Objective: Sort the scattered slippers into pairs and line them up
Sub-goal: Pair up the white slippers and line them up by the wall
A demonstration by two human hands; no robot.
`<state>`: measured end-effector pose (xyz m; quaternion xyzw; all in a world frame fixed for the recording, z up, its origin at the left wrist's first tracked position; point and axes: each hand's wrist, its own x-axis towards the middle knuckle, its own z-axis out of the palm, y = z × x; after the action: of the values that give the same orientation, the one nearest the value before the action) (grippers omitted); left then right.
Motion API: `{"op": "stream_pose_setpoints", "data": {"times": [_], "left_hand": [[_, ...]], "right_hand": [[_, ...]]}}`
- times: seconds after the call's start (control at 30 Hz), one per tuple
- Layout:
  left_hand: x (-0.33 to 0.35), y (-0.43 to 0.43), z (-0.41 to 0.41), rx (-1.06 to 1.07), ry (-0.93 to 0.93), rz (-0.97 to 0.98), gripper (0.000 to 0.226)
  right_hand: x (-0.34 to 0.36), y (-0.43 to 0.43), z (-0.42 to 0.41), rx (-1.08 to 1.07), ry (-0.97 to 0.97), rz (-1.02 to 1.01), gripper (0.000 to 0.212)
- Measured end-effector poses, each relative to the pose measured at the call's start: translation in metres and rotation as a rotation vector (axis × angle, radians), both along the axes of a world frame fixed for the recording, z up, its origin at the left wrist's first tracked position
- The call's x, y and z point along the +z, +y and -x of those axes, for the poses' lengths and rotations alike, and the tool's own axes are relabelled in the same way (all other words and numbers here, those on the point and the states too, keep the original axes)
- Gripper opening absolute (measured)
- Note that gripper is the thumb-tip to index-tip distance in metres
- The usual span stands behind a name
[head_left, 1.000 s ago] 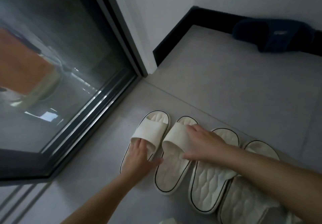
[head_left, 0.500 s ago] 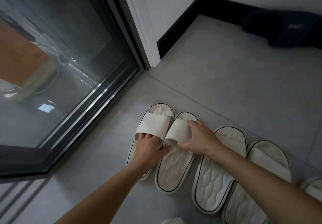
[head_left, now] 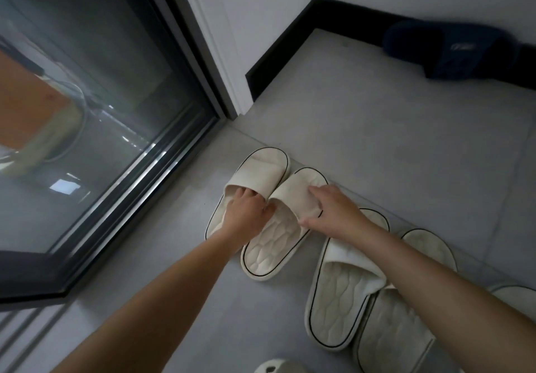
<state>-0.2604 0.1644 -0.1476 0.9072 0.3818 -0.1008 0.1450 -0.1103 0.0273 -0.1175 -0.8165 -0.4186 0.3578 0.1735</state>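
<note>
Far-left cream slipper (head_left: pixel 261 173) is gripped at its strap by left hand (head_left: pixel 246 208), fingers apparently tucked beneath. Adjacent slipper (head_left: pixel 269 250) is pinched at its strap by right hand (head_left: pixel 333 211).

Head cam, wide-angle, faces fwd & steeply down at floor (head_left: pixel 377 128). Close in; glass door (head_left: pixel 87 97) fills left side.

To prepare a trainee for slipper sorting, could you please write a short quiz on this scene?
1. True or false: the left hand and the right hand each grip a strap of the cream black-edged foam slippers.
2. The dark navy slipper lies: A) against the black skirting board; B) on the cream slippers; C) under a forearm.
3. Whose slipper lies nearer the glass door?
Key: 1 true; 2 A; 3 the left hand's.
</note>
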Motion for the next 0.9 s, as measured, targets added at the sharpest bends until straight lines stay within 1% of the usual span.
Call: {"op": "stream_pose_setpoints", "data": {"times": [0.07, 0.13, 0.27, 0.33, 0.4, 0.43, 0.5, 0.57, 0.63, 0.67, 0.73, 0.83, 0.9], "left_hand": [[-0.006, -0.006, 0.006, -0.039, 0.027, -0.072, 0.044], [-0.01, -0.01, 0.009, -0.031, 0.004, -0.086, 0.042], [-0.009, -0.01, 0.006, -0.01, 0.01, -0.119, 0.04], [-0.008, -0.009, 0.006, -0.016, 0.023, -0.141, 0.041], [-0.008, -0.006, 0.008, -0.027, 0.021, -0.133, 0.042], [-0.008, -0.005, 0.011, -0.041, 0.016, -0.111, 0.044], [-0.007, -0.001, 0.021, -0.079, -0.002, -0.061, 0.05], [-0.007, -0.002, 0.034, -0.047, -0.074, -0.037, 0.052], [-0.006, -0.009, 0.049, 0.037, -0.206, -0.046, 0.054], [-0.006, -0.014, 0.054, 0.048, -0.269, -0.057, 0.054], [-0.005, -0.029, 0.059, 0.005, -0.372, -0.064, 0.049], [0.006, -0.056, 0.043, -0.133, -0.467, -0.001, 0.039], [0.017, -0.076, 0.02, -0.247, -0.504, 0.021, 0.037]], "right_hand": [[-0.004, -0.004, 0.003, 0.009, -0.018, 0.033, 0.091], [-0.009, -0.006, 0.009, 0.02, -0.053, 0.028, 0.094], [-0.012, -0.003, 0.012, -0.003, -0.044, -0.011, 0.093], [-0.011, -0.002, 0.008, 0.023, -0.019, -0.018, 0.09], [-0.009, -0.004, -0.003, 0.021, 0.011, -0.022, 0.077], [-0.006, -0.007, -0.012, -0.016, 0.041, -0.029, 0.068], [0.003, -0.018, -0.037, -0.161, 0.112, -0.054, 0.054], [0.013, -0.041, -0.071, -0.298, 0.109, -0.108, 0.039], [0.024, -0.077, -0.108, -0.351, 0.042, -0.117, 0.027], [0.029, -0.098, -0.124, -0.357, -0.001, -0.079, 0.023], [0.037, -0.143, -0.147, -0.341, -0.065, 0.041, 0.021], [0.039, -0.203, -0.161, -0.292, -0.069, 0.218, 0.019], [0.039, -0.23, -0.162, -0.279, -0.045, 0.287, 0.019]]}}
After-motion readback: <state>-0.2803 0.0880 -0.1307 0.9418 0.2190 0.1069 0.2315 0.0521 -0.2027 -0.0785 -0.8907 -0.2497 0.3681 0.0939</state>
